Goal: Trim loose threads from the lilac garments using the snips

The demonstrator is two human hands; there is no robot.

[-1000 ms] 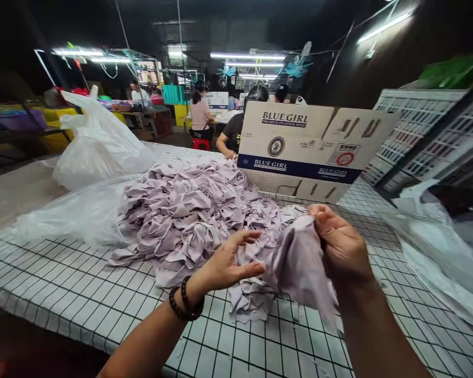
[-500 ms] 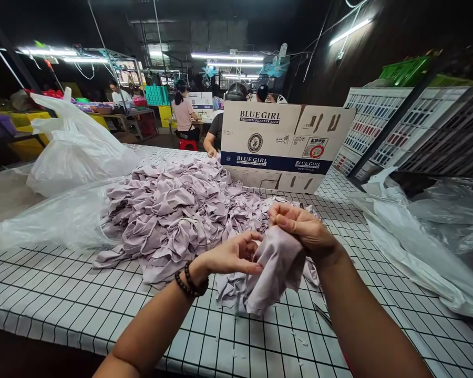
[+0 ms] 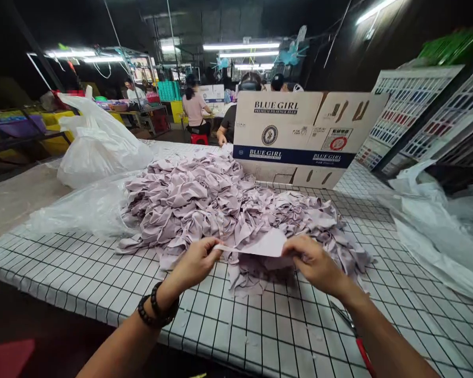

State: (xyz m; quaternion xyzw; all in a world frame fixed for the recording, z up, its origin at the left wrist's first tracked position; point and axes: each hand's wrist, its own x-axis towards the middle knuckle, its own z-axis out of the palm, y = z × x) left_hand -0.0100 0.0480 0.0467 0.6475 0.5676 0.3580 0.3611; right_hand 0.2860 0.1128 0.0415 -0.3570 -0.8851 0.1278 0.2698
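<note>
Lilac cloth piece (image 3: 266, 244) hangs drawn out between the two hands, just below the middle of the view toward 5 o'clock, its upper face pale, almost white, under the lights. It runs as a thin, folded strip at its 9 o'clock end and broadens into a smooth, flat panel with a rounded top toward 3 o'clock; the cloth beneath it is darker and blurred. Taking it as the dial's hub, the left hand (image 3: 195, 262) sits at about 9 o'clock, thumb and forefinger pinching the narrow end, two dark beaded bracelets (image 3: 155, 307) at the wrist. Between 3 and 4 o'clock, the right hand (image 3: 317, 262) has its fingers bent and gripping the broad end. A crumpled heap of matching cloth (image 3: 193, 194) spreads behind, mostly toward 11 o'clock, on a black-and-white checked tablecloth (image 3: 213, 328). A printed carton (image 3: 295, 139) stands at 1 o'clock, a translucent plastic bag (image 3: 98, 152) lies at 10, and a red-handled metal tool (image 3: 362, 352) rests near 4, beside the right forearm.
</note>
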